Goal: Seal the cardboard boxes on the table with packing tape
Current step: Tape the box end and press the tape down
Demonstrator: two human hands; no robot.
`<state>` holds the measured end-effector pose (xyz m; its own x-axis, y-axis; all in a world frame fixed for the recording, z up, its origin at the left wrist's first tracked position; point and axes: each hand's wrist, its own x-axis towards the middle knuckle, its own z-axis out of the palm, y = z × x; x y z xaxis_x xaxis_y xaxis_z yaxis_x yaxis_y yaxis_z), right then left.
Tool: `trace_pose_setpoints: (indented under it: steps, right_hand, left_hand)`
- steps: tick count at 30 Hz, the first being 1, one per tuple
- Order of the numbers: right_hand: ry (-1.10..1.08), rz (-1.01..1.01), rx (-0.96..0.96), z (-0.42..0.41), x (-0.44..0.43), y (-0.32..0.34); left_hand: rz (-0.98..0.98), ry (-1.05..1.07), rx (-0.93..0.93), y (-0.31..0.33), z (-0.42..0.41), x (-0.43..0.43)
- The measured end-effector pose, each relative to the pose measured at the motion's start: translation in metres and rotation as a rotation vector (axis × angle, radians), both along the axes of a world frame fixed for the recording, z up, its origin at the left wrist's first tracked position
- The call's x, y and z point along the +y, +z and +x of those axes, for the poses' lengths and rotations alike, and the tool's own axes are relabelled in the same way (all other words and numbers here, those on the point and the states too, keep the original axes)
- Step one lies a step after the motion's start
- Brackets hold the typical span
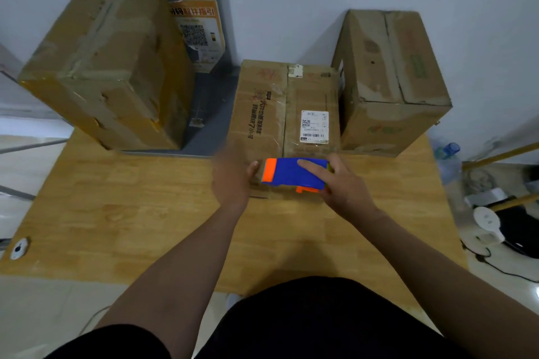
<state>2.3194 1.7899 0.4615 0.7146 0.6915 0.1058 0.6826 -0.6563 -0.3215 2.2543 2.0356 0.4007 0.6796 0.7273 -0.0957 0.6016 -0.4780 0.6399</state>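
Three cardboard boxes stand on the wooden table (116, 213). The middle box (262, 114) lies flat, with a white shipping label on its top. A blue and orange tape dispenser (291, 175) sits at this box's near edge, and my right hand (344, 183) grips it with the index finger stretched over its top. My left hand (233, 181) is blurred, pressed against the box's near left corner beside the dispenser. A larger box (110, 67) stands at the left, another box (390, 81) at the right.
A grey kiosk stand (201, 38) with an orange QR poster rises behind the left box. A water bottle (449, 154) stands off the table's right edge. Cables and a white device (487, 224) lie on the floor at right.
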Motion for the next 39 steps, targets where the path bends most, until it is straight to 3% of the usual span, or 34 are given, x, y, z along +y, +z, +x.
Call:
trace_pose_setpoints:
  steps: [11, 28, 30, 33, 36, 39]
  right_hand:
    - [0.239, 0.028, -0.111, 0.026, -0.031, 0.019]
    - [0.163, 0.005, -0.231, 0.031, -0.101, -0.004]
    - [0.158, -0.024, -0.238, 0.032, -0.098, -0.006]
    - [0.135, -0.058, -0.241, 0.036, -0.094, -0.01]
    - [0.081, -0.042, -0.238, 0.042, -0.096, -0.012]
    - [0.083, -0.041, -0.226, 0.045, -0.098, -0.013]
  left_hand:
    - [-0.017, -0.04, 0.052, -0.005, -0.003, 0.012]
    - [0.011, -0.063, 0.01, -0.016, -0.014, -0.002]
    - [0.083, -0.036, 0.068, -0.016, -0.011, -0.008]
    - [0.435, 0.004, 0.17, -0.017, -0.001, -0.017]
    - [0.695, -0.161, 0.071, -0.016, 0.013, -0.028]
    - [0.695, -0.291, -0.055, -0.009, 0.026, -0.044]
